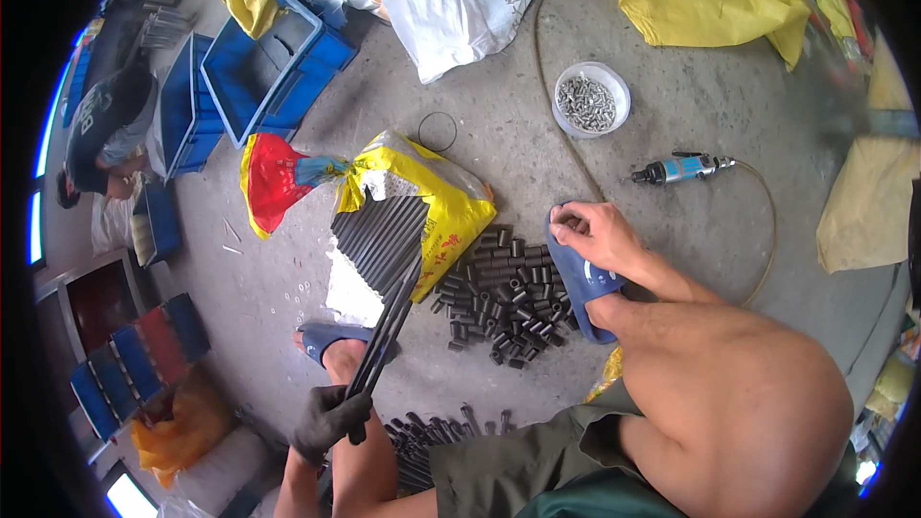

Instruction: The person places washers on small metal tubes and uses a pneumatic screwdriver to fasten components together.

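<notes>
My left hand [331, 422], in a dark glove, is closed around a few long black rods [389, 326]. They slant up and away toward an opened yellow bag [460, 216] packed with more black rods [384, 235]. Bare and curled, my right hand [600, 233] is over the toe of my right blue slipper [587, 278]. Its fingertips are pinched together, and something small and dark shows there, too unclear to name. Between my feet lies a pile of short black tubes [508, 297], some in neat rows against the bag. Further black rods [432, 446] lie below, partly hidden by my shorts.
A white tub [622, 101] of small metal pieces stands beyond my right foot. Near it lies a blue air tool [681, 169] with a hose. Blue crates [225, 58] stand at far left, close to another person [110, 125]. White [451, 10] and yellow sacks [700, 0] lie at the back.
</notes>
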The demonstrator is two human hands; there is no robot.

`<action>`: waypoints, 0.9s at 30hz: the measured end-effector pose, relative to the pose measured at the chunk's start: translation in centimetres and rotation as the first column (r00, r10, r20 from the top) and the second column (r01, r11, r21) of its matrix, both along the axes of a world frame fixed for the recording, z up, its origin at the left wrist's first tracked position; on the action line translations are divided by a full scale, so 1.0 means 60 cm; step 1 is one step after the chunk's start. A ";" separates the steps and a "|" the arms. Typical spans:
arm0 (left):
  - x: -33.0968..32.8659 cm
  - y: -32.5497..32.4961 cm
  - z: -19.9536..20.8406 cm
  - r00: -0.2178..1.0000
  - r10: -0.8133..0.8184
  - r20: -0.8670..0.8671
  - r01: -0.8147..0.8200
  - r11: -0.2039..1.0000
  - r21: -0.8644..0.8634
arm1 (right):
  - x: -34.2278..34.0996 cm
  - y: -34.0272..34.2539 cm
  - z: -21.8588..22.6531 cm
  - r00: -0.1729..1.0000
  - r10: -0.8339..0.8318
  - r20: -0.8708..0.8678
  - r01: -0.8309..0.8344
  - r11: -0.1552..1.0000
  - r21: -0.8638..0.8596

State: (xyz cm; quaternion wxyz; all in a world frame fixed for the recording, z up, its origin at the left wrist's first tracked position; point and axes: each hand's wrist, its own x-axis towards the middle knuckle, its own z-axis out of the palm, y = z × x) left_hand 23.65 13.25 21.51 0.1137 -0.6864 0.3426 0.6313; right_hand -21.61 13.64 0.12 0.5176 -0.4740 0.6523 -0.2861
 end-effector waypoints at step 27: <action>-0.422 -0.219 -0.126 0.623 -0.635 0.457 0.757 0.343 -0.556 | 0.054 -0.111 0.034 0.937 0.270 -0.222 -0.345 0.813 -0.469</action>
